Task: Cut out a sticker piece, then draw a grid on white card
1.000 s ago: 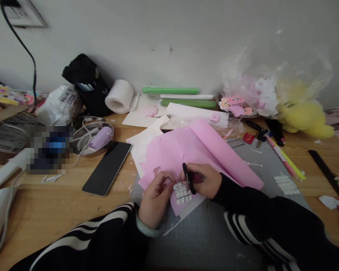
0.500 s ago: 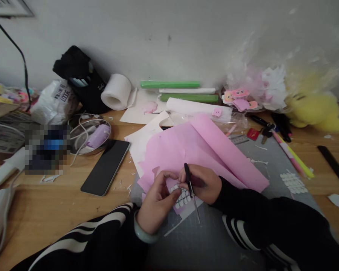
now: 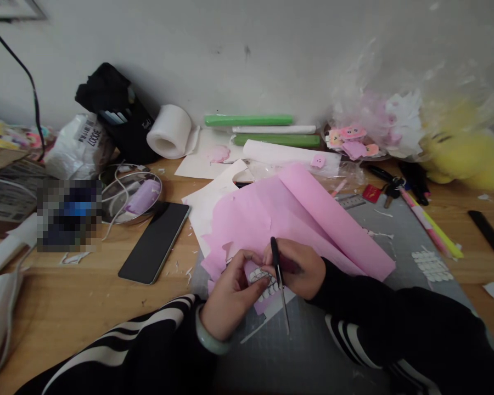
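Near the centre, my left hand point(image 3: 234, 296) pinches the edge of a small pink-backed piece with white scalloped shapes point(image 3: 268, 291). My right hand point(image 3: 298, 269) is closed round black-handled scissors point(image 3: 275, 258), whose blades point down toward me. Its fingertips meet the top of the scalloped piece, close to my left fingers. What lies between the fingertips is too small to make out. Under and beyond both hands spreads a large pink sheet point(image 3: 247, 219), rolled up along its right side, on a grey cutting mat point(image 3: 263, 362).
A black phone point(image 3: 154, 241) lies left of the mat, beside a bowl point(image 3: 158, 189) with a cable. Behind are a white paper roll point(image 3: 168, 131) and green rolls point(image 3: 249, 120). Pens point(image 3: 432, 222), keys point(image 3: 392, 189) and another scalloped piece point(image 3: 432, 266) are at the right.
The scissor blades have tilted slightly and my left thumb has shifted a little to the right over the scalloped piece. The camera view has moved slightly.
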Demonstrator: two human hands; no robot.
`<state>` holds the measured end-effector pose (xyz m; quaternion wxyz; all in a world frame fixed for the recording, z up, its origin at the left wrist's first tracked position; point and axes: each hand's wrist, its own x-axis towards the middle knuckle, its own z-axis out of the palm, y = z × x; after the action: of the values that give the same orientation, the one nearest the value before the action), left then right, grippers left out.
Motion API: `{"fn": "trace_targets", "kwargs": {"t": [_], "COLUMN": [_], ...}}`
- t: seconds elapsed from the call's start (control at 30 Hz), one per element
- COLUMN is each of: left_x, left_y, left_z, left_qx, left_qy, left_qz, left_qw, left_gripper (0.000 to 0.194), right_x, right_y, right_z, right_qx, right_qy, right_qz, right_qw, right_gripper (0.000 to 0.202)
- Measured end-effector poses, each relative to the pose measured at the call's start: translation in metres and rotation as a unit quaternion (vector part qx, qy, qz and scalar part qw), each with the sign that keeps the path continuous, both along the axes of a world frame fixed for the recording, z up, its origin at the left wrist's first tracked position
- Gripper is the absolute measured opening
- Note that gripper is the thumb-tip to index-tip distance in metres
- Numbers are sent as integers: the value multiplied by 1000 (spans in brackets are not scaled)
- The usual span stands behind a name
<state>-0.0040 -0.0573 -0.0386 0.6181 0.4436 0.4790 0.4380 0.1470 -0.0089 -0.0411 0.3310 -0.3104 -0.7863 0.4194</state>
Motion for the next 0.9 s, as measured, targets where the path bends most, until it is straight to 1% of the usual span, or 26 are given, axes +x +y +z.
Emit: {"fn": "trace_targets", "kwargs": {"t": [0.13, 0.3, 0.4, 0.47, 0.57, 0.63, 0.67, 0.73, 0.8, 0.87, 0.9], "left_x": [1, 2, 1, -1, -4, -5, -5, -5, -5, -5, -5], "left_y": [-2, -2, -2, -2, -1, 0, 0, 0, 0, -1, -1], "left_z": [1, 1, -1, -2, -2, -2, -2, -2, -3, -4, -5], "left_qx": [-10, -3, 5, 15, 28, 31, 30, 28, 24, 18, 15], "left_qy": [-1, 13, 35, 59, 99, 122, 133, 150, 164, 174, 178], "left_qz": [-9, -5, -14, -28, -55, -64, -63, -55, -46, -38, -34], "left_qw": [1000, 1000, 999, 998, 993, 990, 989, 987, 985, 984, 983], "left_gripper": [22, 21, 17, 12, 11, 12, 11, 13, 19, 22, 23], "right_x": [1, 0, 0, 2, 9, 13, 15, 16, 17, 20, 23], "right_y": [-1, 0, 2, 2, 0, -1, -1, -2, -11, -33, -51], "right_z": [-1, -6, -7, -2, 14, 27, 33, 37, 30, 9, -4], "right_qx": [-10, -26, -47, -69, -113, -145, -162, -197, -233, -269, -287], "right_qy": [-4, 6, 9, 10, 21, 29, 31, 26, 14, -4, -13], "right_qz": [-1, -1, -30, -72, -120, -119, -112, -90, -66, -41, -29], "right_qw": [1000, 1000, 998, 995, 986, 982, 980, 976, 970, 962, 957], "right_gripper": [10, 12, 12, 13, 10, 7, 8, 12, 17, 20, 20]}}
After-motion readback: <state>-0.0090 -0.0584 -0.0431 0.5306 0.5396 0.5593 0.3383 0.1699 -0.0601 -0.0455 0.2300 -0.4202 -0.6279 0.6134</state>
